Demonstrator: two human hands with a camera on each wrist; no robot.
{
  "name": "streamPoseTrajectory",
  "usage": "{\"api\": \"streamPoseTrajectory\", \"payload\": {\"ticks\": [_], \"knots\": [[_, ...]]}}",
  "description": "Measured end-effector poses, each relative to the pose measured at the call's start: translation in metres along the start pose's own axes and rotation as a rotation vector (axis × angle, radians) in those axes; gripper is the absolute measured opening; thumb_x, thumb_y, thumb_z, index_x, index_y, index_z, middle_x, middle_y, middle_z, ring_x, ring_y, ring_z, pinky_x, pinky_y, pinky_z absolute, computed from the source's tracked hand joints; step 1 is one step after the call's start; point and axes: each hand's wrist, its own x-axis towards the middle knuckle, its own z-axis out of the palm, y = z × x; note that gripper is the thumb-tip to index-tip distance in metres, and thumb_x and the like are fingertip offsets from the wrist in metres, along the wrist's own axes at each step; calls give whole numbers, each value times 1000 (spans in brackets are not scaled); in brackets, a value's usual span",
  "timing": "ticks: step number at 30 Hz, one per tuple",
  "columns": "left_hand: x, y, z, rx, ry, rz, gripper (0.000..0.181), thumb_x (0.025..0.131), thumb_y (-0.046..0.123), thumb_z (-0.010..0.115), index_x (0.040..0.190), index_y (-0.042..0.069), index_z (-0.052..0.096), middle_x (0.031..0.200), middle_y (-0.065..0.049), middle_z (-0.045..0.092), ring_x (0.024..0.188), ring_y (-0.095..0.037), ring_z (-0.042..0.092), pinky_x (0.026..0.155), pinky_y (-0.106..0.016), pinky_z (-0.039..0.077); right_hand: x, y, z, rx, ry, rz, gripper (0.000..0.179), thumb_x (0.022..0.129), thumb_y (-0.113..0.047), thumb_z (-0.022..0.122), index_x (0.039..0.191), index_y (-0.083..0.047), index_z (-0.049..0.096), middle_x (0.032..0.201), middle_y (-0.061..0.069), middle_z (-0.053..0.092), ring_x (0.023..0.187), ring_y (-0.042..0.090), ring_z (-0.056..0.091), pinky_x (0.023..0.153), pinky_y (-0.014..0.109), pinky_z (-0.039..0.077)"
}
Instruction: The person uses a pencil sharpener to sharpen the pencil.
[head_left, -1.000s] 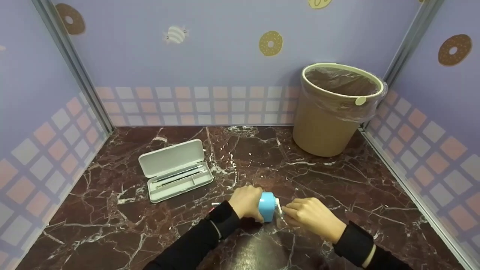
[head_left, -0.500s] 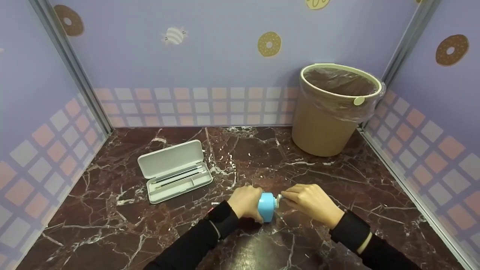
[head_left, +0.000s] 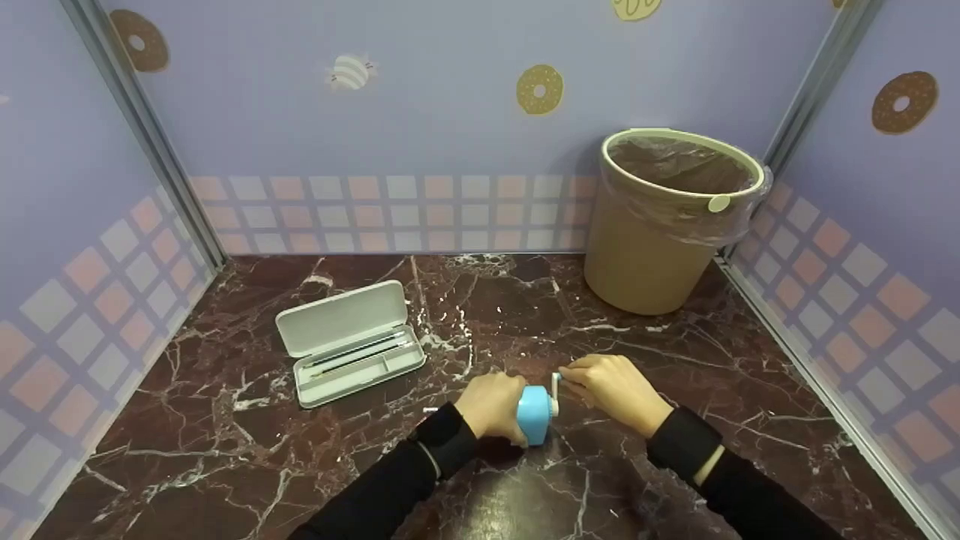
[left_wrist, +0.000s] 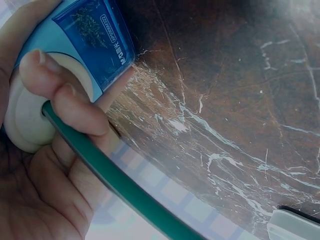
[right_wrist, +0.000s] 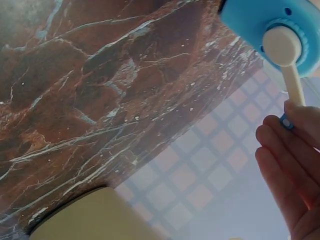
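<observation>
A light-blue hand-crank pencil sharpener (head_left: 533, 415) stands on the dark marbled tabletop, and my left hand (head_left: 489, 405) grips it from the left. In the left wrist view, a green pencil (left_wrist: 105, 165) is in the hole of its cream front, with my fingers curled beside and over it. Dark shavings show through the transparent blue drawer (left_wrist: 107, 45). On the sharpener's right side, my right hand (head_left: 615, 391) pinches the small blue knob (right_wrist: 286, 121) of the cream crank handle (right_wrist: 293, 85). The handle points upward in the head view. The pencil's tip is hidden inside.
An open white pencil case (head_left: 343, 319) with several slim pencils or pens lies at left. A tan waste bin (head_left: 641, 259) with a clear liner stands at the back right. White crumbs dot the tabletop (head_left: 517, 322). Patterned walls (head_left: 450, 112) enclose the back and sides.
My right hand has swung the crank from pointing down to pointing up, moving away from me. My left hand and the sharpener have stayed in place.
</observation>
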Motion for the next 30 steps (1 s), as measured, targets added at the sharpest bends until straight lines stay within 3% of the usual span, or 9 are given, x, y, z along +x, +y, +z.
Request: {"api": "streamPoseTrajectory", "payload": {"ticks": [9,16,25,30], "knots": [[2,0,1,-1,11,-10,63,54,44,97,100,10,70,88,-3,74,76,-19,68,65,-34,57,5,5,9,-15,-22,-2,21,82,-5,81,102,-8,80,83,1,76,61,11,64,59,29,55],[-1,1,-1,-11,12,-2,63,54,43,97,99,10,69,88,-3,74,77,-20,68,66,-34,57,6,6,17,-34,-34,4,16,83,-6,80,99,-10,79,84,1,76,67,16,70,58,32,55],[-1,0,3,-4,29,6,64,55,45,97,101,9,69,89,-4,75,79,-21,70,67,-35,59,2,7,41,-34,-97,-20,6,84,-8,78,81,-11,73,73,1,73,59,19,66,51,35,51],[-1,1,4,-2,32,2,65,55,45,97,101,9,69,90,-4,74,79,-21,70,68,-35,58,-5,5,49,-17,-120,-14,4,87,-8,76,83,-9,75,75,2,75,63,19,70,54,35,53]]}}
